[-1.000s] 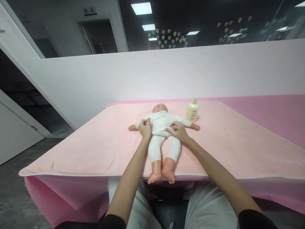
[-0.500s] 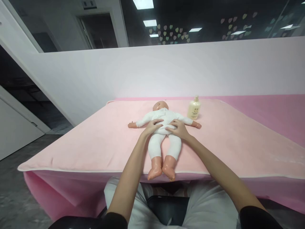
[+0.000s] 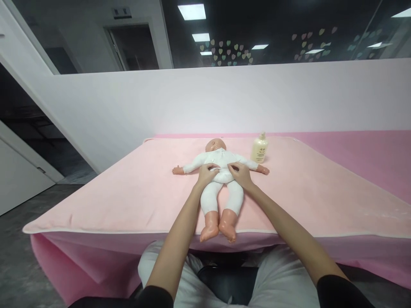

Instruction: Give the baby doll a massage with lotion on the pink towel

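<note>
Doll (image 3: 218,175) lies on its back in the middle of the worktop (image 3: 135,192), head toward the far wall, feet at the near edge w/ toes just over the white piping of the pink blanket (image 3: 305,188) that covers the top. It wears a white one-piece suit; bare pink head, hands and feet show. Arms are spread out to both sides, legs straight and close together, feet touching. Left hand (image 3: 205,175) rests on the doll's belly at the doll's own right side, fingers curled onto the white cloth; right hand (image 3: 239,174) rests on the other side of the belly, approx. level w/ the left, fingers bent onto the cloth too. Both hands touch the suit at the waist, fingertips near each other but apart. Whether they pinch the cloth or only press on it can't be told from here, the hands are small in view; neither is a closed fist. Both forearms are bare, black sleeves at the bottom edge, and run from the person's lap up across the near edge of the blanket. Pale yellow pump bottle (image 3: 259,148) stands upright on the blanket, beyond the doll's outstretched arm on the right side, near the doll's head, not touching it. Darker pink cover (image 3: 369,154) shows under the blanket to the right and hangs down the front.
</note>
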Motion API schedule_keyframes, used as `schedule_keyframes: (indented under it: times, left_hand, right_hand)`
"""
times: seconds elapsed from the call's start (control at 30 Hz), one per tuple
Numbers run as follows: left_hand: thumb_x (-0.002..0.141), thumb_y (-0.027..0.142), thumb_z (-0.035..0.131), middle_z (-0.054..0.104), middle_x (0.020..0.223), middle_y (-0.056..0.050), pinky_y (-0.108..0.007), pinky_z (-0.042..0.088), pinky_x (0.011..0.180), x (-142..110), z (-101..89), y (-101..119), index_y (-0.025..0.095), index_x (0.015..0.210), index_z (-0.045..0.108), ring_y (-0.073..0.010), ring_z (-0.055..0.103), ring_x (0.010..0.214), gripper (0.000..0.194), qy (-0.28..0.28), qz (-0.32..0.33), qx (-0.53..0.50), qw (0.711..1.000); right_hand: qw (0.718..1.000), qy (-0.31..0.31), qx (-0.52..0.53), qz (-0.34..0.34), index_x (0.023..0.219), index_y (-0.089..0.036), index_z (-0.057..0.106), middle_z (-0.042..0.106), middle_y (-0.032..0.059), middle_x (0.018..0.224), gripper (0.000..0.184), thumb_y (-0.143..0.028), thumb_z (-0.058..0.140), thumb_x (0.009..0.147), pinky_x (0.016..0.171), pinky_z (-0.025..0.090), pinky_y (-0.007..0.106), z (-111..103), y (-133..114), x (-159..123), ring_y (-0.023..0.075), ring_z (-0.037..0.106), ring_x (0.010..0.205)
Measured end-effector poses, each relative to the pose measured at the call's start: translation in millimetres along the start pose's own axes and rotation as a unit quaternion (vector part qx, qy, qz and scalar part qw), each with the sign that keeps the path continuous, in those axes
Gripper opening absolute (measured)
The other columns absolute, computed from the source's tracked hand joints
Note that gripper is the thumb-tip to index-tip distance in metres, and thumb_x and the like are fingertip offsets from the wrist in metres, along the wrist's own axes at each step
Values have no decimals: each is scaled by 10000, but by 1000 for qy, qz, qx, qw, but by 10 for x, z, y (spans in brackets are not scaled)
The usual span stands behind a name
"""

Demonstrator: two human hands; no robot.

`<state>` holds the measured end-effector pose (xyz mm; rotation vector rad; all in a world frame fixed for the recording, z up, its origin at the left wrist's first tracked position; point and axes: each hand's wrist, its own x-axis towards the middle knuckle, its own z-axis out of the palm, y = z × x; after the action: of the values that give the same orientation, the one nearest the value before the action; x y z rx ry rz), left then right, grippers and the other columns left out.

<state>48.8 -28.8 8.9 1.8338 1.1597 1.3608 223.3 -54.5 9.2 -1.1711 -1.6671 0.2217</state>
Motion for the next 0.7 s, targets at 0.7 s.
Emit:
schedule_keyframes:
  times: [0.7]
  left_hand:
    - [731,157,560,741,903,-66,-341,477,856,1,-26,1,185,799,756,-213,657,902,210,-18,20,20,999]
  right_hand:
    - [981,-62,-144,115,923,-168,710,627,102,1078,194,-118,569,798,927,444,355,254,78,339,220,609,994]
